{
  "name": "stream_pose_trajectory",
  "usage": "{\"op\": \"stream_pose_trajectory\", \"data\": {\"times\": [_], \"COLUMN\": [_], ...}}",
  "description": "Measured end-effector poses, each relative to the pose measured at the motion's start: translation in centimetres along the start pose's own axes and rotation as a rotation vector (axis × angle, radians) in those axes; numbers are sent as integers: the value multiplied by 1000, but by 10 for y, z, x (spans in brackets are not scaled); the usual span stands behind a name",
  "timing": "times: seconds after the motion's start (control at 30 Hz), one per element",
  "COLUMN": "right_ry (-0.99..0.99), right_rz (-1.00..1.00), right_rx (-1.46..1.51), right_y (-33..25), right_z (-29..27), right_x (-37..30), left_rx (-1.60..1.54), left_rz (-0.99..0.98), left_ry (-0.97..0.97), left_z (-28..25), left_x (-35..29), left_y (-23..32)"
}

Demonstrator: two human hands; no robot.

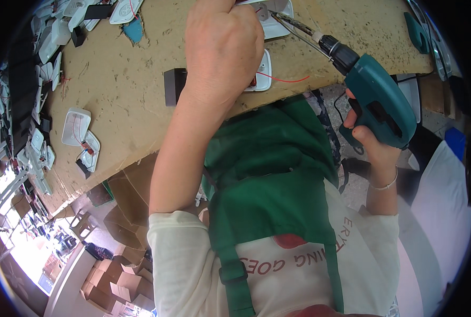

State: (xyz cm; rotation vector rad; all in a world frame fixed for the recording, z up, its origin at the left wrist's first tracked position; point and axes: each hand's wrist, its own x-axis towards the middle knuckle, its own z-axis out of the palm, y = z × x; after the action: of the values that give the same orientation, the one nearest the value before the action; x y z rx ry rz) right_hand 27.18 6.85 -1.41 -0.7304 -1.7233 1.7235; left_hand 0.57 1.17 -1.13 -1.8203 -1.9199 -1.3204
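I'm pressing my left hand [222,50] on a white casing [264,71], right hand [373,140] gripping the drill [375,98], driving a screw at top centre; steady aim needed next.

A worn brown workbench [124,111] is being lit by daylight. Below its left edge, flattened cardboard boxes [114,288] are being kept on the floor. Right of the workbench, a grey speckled floor [352,185] is being seen.
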Motion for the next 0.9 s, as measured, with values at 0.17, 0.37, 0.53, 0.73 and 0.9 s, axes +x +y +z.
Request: {"op": "stream_pose_trajectory", "data": {"times": [0.17, 0.37, 0.53, 0.73, 0.9], "right_ry": [36, 30, 15, 43, 8], "right_rz": [-9, -8, -19, 28, 34], "right_rx": [-25, -106, -123, -154, -250], "right_y": [-1, -4, -3, -4, -4], "right_z": [2, 0, 1, -1, -5], "right_x": [6, 9, 9, 7, 8], "left_rx": [73, -109, 78, 73, 63], "left_rz": [-29, 47, -36, -51, -16], "left_ry": [-43, 103, -51, -53, -43], "left_z": [-3, 9, 1, -2, -3], "left_x": [0, 7, 2, 4, 5], "left_y": [6, 0, 5, 8, 7]}}
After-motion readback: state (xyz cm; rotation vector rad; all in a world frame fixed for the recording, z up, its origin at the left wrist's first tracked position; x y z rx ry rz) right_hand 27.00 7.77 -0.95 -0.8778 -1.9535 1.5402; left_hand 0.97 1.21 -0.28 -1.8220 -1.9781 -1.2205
